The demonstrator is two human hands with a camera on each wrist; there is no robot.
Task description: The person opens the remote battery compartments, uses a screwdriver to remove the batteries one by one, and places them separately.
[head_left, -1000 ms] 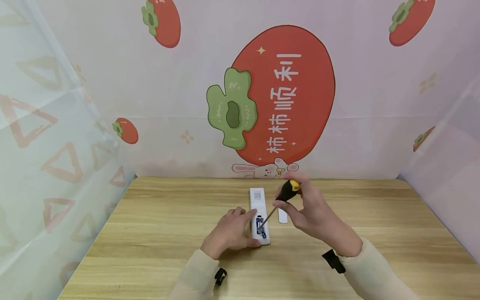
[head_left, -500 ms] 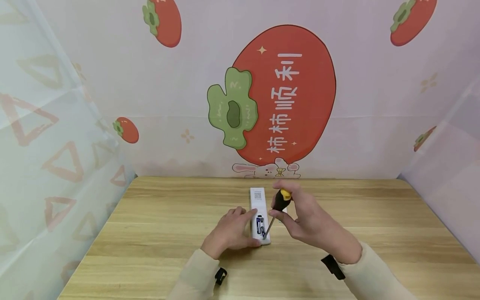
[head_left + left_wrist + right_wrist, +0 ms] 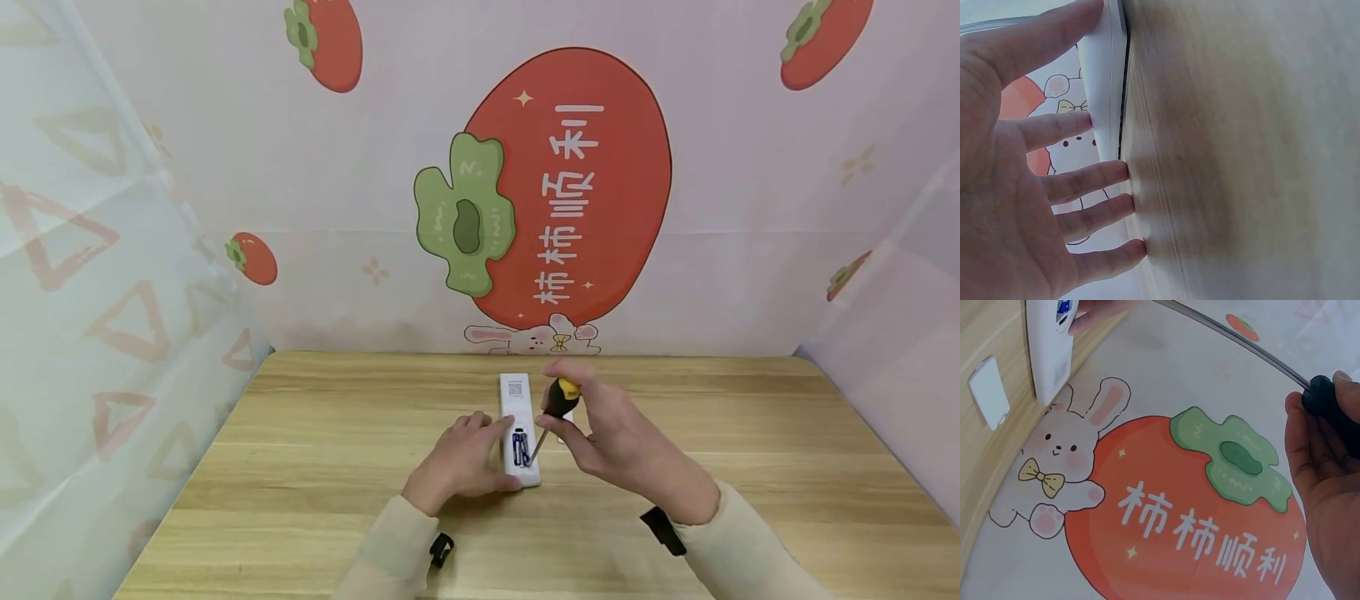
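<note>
A white remote control (image 3: 513,407) lies face down on the wooden table, its battery compartment uncovered. Inside, two blue batteries (image 3: 518,448) rest side by side. My left hand (image 3: 465,462) steadies the remote from the left, thumb at its near end and index fingertip by the compartment; the left wrist view shows these fingers spread and fairly straight. With my right hand (image 3: 611,429) I grip a screwdriver (image 3: 561,398) by its black and yellow handle. The shaft (image 3: 1229,331) slants down, its tip at the lower right of the compartment.
A small white battery cover (image 3: 990,394) lies on the table to the right of the remote, partly behind my right hand in the head view. Behind the table (image 3: 322,433) stands a backdrop (image 3: 375,167) printed with persimmons and a rabbit.
The screwdriver tip went from the batteries to the compartment's lower right, then slightly up. The right battery, whose lower end stuck out lower before, now lies beside the other. My left hand stays put.
</note>
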